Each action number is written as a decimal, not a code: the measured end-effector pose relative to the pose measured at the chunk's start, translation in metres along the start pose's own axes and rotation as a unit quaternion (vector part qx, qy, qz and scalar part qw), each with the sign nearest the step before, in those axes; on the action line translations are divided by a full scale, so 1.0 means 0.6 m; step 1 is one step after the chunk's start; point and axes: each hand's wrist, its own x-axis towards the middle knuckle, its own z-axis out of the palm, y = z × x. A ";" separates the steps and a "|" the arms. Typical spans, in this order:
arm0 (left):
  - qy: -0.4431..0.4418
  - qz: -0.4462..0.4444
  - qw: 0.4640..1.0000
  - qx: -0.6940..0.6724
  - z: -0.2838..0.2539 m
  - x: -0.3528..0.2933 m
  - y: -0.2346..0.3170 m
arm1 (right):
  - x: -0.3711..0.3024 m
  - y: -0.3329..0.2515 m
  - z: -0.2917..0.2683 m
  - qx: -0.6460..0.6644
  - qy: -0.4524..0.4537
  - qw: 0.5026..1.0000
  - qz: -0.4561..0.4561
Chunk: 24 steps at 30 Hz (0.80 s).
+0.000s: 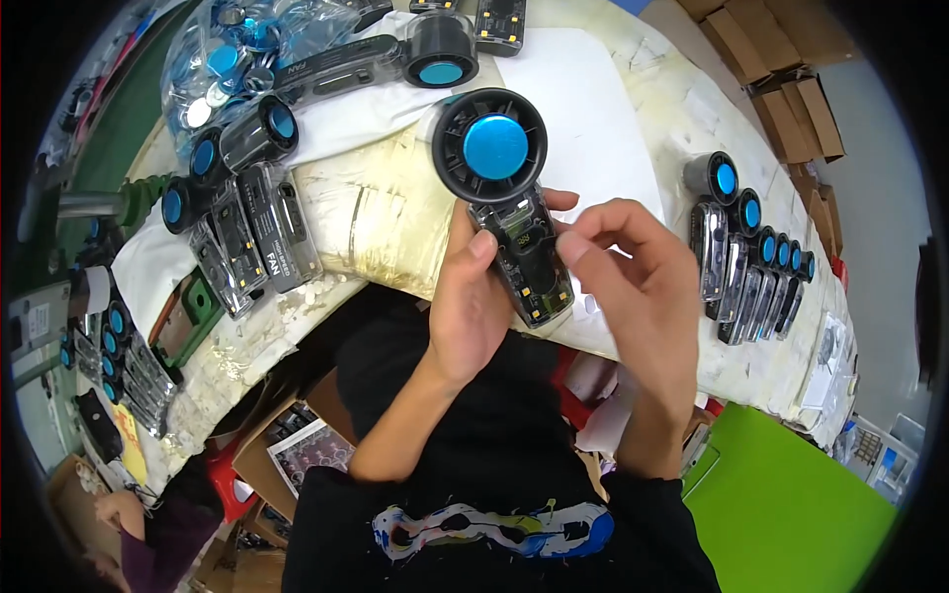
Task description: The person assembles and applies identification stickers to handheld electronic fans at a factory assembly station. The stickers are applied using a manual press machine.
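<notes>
In front of me a handheld fan [521, 247] with a clear handle lies in my left hand [470, 311], head pointing away. Its round black head carries a shiny blue disc [494, 147]. My left thumb rests along the handle's left edge, and the fingers support it from below. My right hand [643, 272] is at the handle's right edge, thumb and forefinger drawn together in a pinch. Whether anything small sits between those fingertips is hidden. Dark parts and small yellow squares show through the clear casing.
Similar fans [756, 252] stand in a row at the right; more fans [257, 232] lie at the left. A plastic bag of blue and silver discs [237, 64] is at the far left. Cardboard boxes [781, 89] are beyond the table. Another person's hand [121, 511] shows at lower left.
</notes>
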 end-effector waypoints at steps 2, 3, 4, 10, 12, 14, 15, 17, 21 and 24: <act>0.008 0.009 1.000 -0.001 -0.002 -0.002 -0.002 | -0.002 -0.007 0.016 0.007 -0.017 1.000 0.016; 0.012 0.020 1.000 -0.005 -0.004 -0.002 -0.002 | -0.002 -0.007 0.018 0.009 -0.019 1.000 0.017; 0.014 0.019 1.000 -0.004 -0.003 -0.003 -0.003 | -0.002 -0.007 0.019 -0.007 -0.021 1.000 0.014; 0.014 0.021 1.000 0.006 -0.007 -0.006 -0.005 | 0.000 -0.004 0.022 -0.032 -0.028 0.999 -0.003; 0.009 0.017 1.000 0.003 -0.007 -0.008 -0.004 | -0.001 -0.006 0.023 -0.038 -0.029 0.999 -0.006; 0.007 0.018 1.000 0.007 -0.006 -0.008 -0.004 | -0.002 -0.010 0.023 -0.042 -0.023 0.999 0.000; 0.006 0.021 1.000 0.012 -0.006 -0.008 -0.005 | -0.002 -0.009 0.023 -0.043 -0.022 0.999 0.001; 0.007 0.023 1.000 0.015 -0.006 -0.008 -0.005 | -0.002 -0.007 0.023 -0.053 -0.024 0.998 -0.009; 0.012 0.020 0.999 0.021 -0.006 -0.009 -0.004 | -0.003 -0.004 0.026 -0.062 -0.016 0.998 -0.022; 0.019 0.016 1.000 0.013 -0.006 -0.008 -0.010 | -0.005 -0.003 0.028 -0.089 -0.006 0.996 -0.030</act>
